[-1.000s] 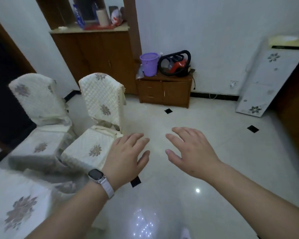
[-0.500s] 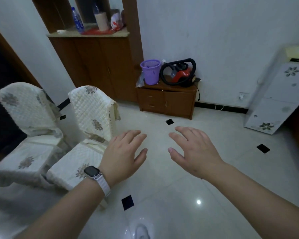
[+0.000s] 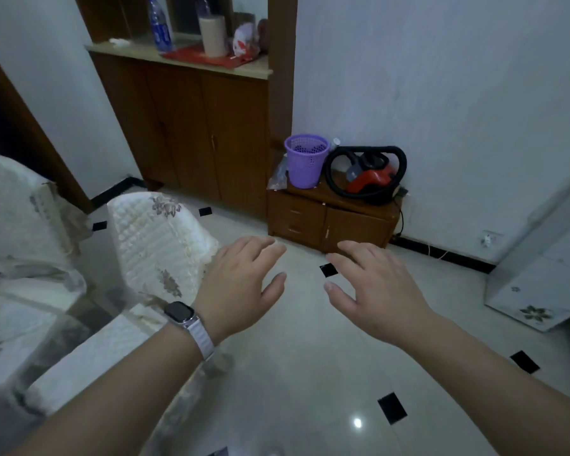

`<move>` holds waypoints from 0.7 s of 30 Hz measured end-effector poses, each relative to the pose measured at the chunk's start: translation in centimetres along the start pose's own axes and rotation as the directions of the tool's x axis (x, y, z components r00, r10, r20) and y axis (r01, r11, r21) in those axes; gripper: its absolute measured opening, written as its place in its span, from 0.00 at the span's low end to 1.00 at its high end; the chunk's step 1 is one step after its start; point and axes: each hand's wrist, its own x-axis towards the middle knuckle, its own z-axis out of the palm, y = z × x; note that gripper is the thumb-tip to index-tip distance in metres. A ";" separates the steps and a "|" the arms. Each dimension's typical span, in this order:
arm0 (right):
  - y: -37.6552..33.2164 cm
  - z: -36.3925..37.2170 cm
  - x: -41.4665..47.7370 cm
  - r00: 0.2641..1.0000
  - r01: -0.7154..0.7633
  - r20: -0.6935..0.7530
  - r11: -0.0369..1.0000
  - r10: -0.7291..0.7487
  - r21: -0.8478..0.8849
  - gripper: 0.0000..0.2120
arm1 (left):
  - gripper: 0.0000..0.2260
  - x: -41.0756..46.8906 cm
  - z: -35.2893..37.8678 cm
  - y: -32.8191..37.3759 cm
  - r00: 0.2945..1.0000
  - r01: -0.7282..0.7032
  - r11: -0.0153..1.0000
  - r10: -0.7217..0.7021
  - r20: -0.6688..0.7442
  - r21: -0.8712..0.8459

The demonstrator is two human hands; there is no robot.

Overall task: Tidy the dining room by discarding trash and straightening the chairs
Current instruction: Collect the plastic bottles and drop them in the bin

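White-covered chair (image 3: 160, 245) backrest stands upright, facing right; left hand (image 3: 241, 287) and right hand (image 3: 377, 291) hover, fingers spread, empty.

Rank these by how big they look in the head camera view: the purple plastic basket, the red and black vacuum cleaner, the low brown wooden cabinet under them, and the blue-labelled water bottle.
1. Low brown wooden cabinet
2. Red and black vacuum cleaner
3. Purple plastic basket
4. Blue-labelled water bottle, though it stands farther back, so its true size is unsure.
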 end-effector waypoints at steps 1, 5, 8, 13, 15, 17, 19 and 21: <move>0.4 0.2 2.1 1.000 0.009 -0.008 1.000 -0.009 0.005 0.25 | 0.17 1.7 0.5 -1.2 1.000 -0.003 1.000 0.003 0.000 0.000; 2.8 1.5 8.3 0.999 0.001 -0.049 0.999 0.001 0.052 0.25 | 0.18 6.9 2.7 -4.4 0.999 0.014 1.000 -0.015 -0.034 -0.024; 5.3 2.5 12.4 0.998 -0.003 -0.056 0.999 0.005 0.040 0.25 | 0.17 10.7 5.0 -6.2 0.999 -0.014 1.000 0.013 -0.030 -0.010; 10.7 6.1 19.4 0.998 0.035 -0.061 0.997 -0.030 0.074 0.25 | 0.17 16.5 10.2 -8.4 0.999 0.051 0.999 -0.051 -0.001 -0.012; 13.2 7.8 22.5 0.996 0.063 -0.065 0.995 -0.058 0.081 0.24 | 0.17 19.1 12.5 -9.3 0.998 0.064 0.998 -0.064 0.014 0.007; 15.8 9.6 26.0 0.994 0.099 -0.051 0.988 -0.093 0.115 0.24 | 0.18 21.9 14.6 -10.2 0.993 0.110 0.993 -0.112 0.041 0.041; 18.3 10.9 29.5 0.991 0.130 -0.064 0.979 -0.122 0.157 0.24 | 0.18 25.0 16.3 -10.8 0.978 0.195 0.979 -0.198 0.061 0.056; 20.4 11.4 32.8 0.985 0.157 -0.098 0.969 -0.141 0.189 0.23 | 0.19 28.0 17.6 -11.2 0.962 0.263 0.964 -0.266 0.067 0.048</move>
